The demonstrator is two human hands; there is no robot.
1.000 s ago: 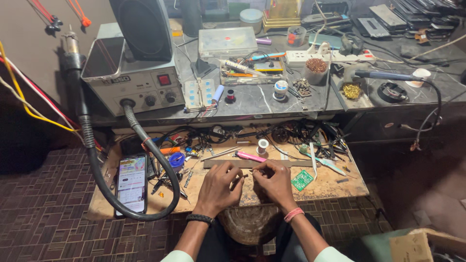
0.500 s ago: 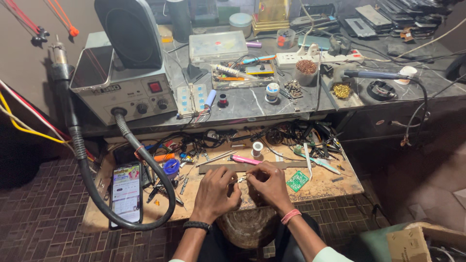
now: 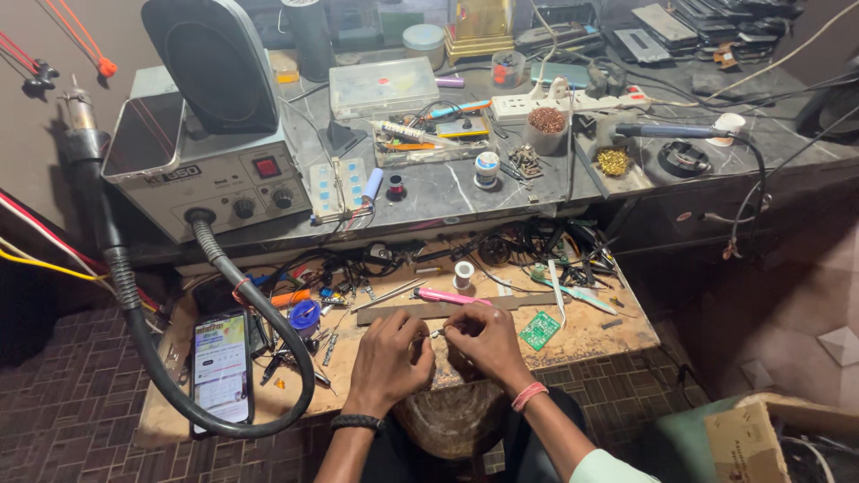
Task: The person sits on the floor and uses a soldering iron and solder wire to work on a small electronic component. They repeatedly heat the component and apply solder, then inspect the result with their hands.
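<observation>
Head cam looked straight down at a pretty cluttered low wooden desk (image 3: 617, 333). Both hands were pinched together at its front edge: left hand (image 3: 390, 351) and right hand (image 3: 483, 342) each had fingers curled shut around 1 tiny metal part (image 3: 436, 334) held between them, too small to make out what it was. Left wrist had a black band, right wrist a pink one. Just beyond the knuckles lay a pink-handled tool (image 3: 452, 296) on a long flat strip, and a small green circuit board (image 3: 540, 330) sat just right of the right hand. A phone (image 3: 220, 367) with its screen lit lay to the left, inside the loop of a thick grey hose (image 3: 152, 358) running from the grey rework station (image 3: 201, 174) on the upper shelf. A small solder spool (image 3: 463, 273) stood behind the tool.
</observation>
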